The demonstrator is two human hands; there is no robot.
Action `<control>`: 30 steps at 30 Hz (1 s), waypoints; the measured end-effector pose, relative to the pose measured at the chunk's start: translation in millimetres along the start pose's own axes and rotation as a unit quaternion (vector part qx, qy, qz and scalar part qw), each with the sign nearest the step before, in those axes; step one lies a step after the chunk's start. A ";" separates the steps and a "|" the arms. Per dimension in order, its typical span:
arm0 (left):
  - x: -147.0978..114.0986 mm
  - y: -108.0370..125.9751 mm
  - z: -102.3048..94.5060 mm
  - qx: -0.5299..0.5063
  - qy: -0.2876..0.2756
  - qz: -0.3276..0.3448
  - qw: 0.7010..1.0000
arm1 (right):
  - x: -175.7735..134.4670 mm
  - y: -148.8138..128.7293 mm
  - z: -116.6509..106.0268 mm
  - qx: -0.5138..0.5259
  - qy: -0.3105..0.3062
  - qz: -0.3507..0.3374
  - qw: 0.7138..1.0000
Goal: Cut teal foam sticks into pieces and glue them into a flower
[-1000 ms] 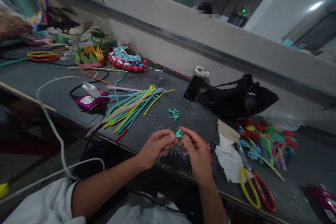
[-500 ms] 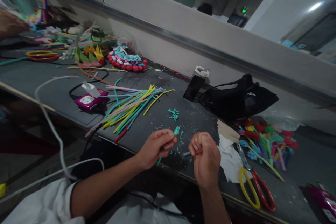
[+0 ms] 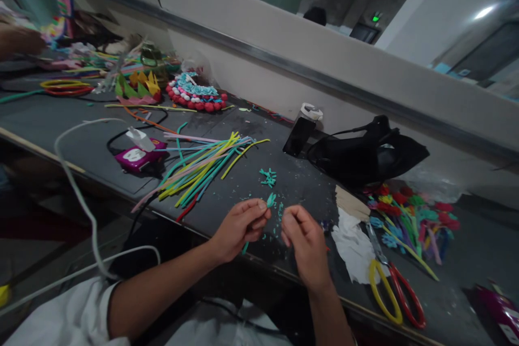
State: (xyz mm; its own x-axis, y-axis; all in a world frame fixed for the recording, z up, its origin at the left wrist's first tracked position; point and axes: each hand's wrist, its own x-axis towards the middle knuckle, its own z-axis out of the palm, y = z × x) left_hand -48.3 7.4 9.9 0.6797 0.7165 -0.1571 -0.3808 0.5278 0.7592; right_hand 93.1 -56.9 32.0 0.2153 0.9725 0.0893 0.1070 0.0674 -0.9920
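Note:
My left hand (image 3: 245,224) pinches a small teal flower-like piece (image 3: 271,200) of bent fuzzy pipe cleaner between thumb and forefinger. Just to its right, my right hand (image 3: 306,243) has its fingers curled and thumb pressed to the forefinger; whatever is in that pinch, if anything, is too small to make out. Beyond the hands lies a little heap of short teal pipe cleaner cuttings (image 3: 268,177). Fine teal bits are scattered on the dark table (image 3: 227,211) around and beneath the fingers.
Long pipe cleaners (image 3: 203,167) lie in a bundle on the left, near a purple box (image 3: 135,157) with a white charger. A phone (image 3: 299,135) leans by a black bag (image 3: 365,151). Right are a white cloth (image 3: 352,246), scissors (image 3: 385,281) and pipe cleaner flowers (image 3: 417,216).
My right hand has turned and moved left, closer to the left hand. My left hand has shifted very slightly left with the teal piece still in its pinch.

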 end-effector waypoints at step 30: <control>0.9 -6.5 -0.4 0.018 -0.015 -0.017 1.000 | -21.9 -11.5 -26.4 0.180 0.152 -0.018 0.972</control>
State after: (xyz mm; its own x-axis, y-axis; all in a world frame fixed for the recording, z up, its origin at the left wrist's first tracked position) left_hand -45.5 4.7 4.7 0.7105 0.6839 -0.1657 -0.3343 0.5353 0.7757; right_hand 112.8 -84.9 43.8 0.5001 0.8610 0.0930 -0.2141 0.2269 -0.9501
